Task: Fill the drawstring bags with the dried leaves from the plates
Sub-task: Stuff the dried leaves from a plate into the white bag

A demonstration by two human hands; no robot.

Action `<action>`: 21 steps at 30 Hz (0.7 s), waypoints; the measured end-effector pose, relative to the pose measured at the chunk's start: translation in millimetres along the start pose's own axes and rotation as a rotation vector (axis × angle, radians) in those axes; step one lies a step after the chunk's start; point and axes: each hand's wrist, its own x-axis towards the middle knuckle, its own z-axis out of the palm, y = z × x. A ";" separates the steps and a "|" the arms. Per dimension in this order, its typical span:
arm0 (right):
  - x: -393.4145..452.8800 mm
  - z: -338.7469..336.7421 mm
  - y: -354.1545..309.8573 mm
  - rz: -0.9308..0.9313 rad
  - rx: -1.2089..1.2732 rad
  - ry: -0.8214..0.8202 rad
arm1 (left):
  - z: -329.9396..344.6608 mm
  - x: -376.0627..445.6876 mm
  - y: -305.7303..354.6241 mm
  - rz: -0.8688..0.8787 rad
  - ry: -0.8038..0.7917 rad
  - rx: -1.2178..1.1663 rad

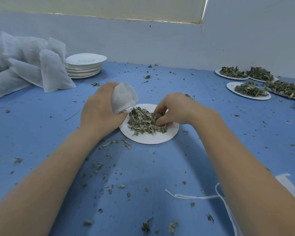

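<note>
Leaves [144, 122] sit piled on a white plate [148, 137] at centre of the blue tabletop [41, 133]. Right hand [175, 108] is down in the pile, fingers [160, 122] curled and pinching a clump of leaves. Left hand [100, 106] grips a small white bag [123, 97] at the plate's left edge, fingers wrapped round it, the bag's mouth tilted toward the pile. Loose leaf bits are scattered all over the tabletop. Far left: a heap of bags [24, 65], look filled, just beside a stack of empty plates [85, 66]. Far right: several plates of leaves [250, 90], some overlapping. White string [194, 196] lies near the right forearm.
</note>
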 end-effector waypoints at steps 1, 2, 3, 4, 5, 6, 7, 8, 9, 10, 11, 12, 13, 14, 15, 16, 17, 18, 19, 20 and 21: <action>-0.4 -1.0 0.6 0.002 0.042 0.033 | -0.1 0.5 -0.2 0.010 -0.009 0.029; -1.1 -3.3 1.7 0.003 0.088 0.071 | -0.1 1.1 -0.7 0.021 -0.018 0.067; -2.1 -6.5 2.7 0.002 0.130 0.113 | -0.1 1.6 -1.2 0.036 -0.026 0.113; -3.6 -10.6 3.4 -0.005 0.168 0.156 | 0.0 2.0 -1.5 0.061 -0.029 0.157; -5.4 -14.7 3.1 -0.014 0.195 0.197 | -0.2 2.2 -1.4 0.093 -0.028 0.198; -7.2 -18.5 1.7 -0.026 0.208 0.232 | -0.5 2.1 -0.9 0.125 -0.029 0.233; -8.6 -21.5 -0.4 -0.042 0.208 0.262 | -0.7 1.9 -0.2 0.152 -0.036 0.265; -9.8 -23.7 -2.8 -0.059 0.201 0.286 | -0.7 1.7 0.6 0.173 -0.045 0.292; -11.0 -25.6 -5.7 -0.074 0.195 0.304 | -0.5 1.7 1.0 0.190 -0.054 0.314; -11.9 -26.5 -9.0 -0.087 0.194 0.317 | 0.1 1.8 1.4 0.201 -0.062 0.329; -12.7 -27.0 -12.0 -0.098 0.199 0.325 | 0.6 2.0 1.8 0.209 -0.066 0.336; -13.2 -27.2 -14.8 -0.107 0.203 0.330 | 1.2 2.0 2.4 0.214 -0.065 0.334; -13.6 -27.1 -17.5 -0.115 0.203 0.335 | 1.6 1.7 3.4 0.218 -0.060 0.325; -13.8 -27.0 -20.2 -0.125 0.201 0.339 | 1.9 1.1 4.4 0.220 -0.054 0.312; -13.9 -26.9 -23.1 -0.137 0.200 0.339 | 2.1 0.4 5.8 0.221 -0.049 0.299; -13.7 -26.5 -25.7 -0.147 0.199 0.336 | 2.5 -0.3 7.1 0.223 -0.046 0.287; -13.2 -25.7 -28.3 -0.156 0.191 0.333 | 2.8 -1.0 8.3 0.223 -0.046 0.276; -12.5 -24.6 -30.8 -0.165 0.168 0.333 | 3.2 -1.5 9.5 0.219 -0.046 0.259; -11.4 -23.1 -33.1 -0.174 0.133 0.336 | 3.6 -1.6 10.5 0.212 -0.046 0.234; -10.2 -21.5 -34.7 -0.184 0.093 0.340 | 4.1 -1.5 11.2 0.204 -0.046 0.204; -9.2 -20.5 -35.9 -0.190 0.055 0.345 | 4.5 -1.5 11.9 0.195 -0.047 0.174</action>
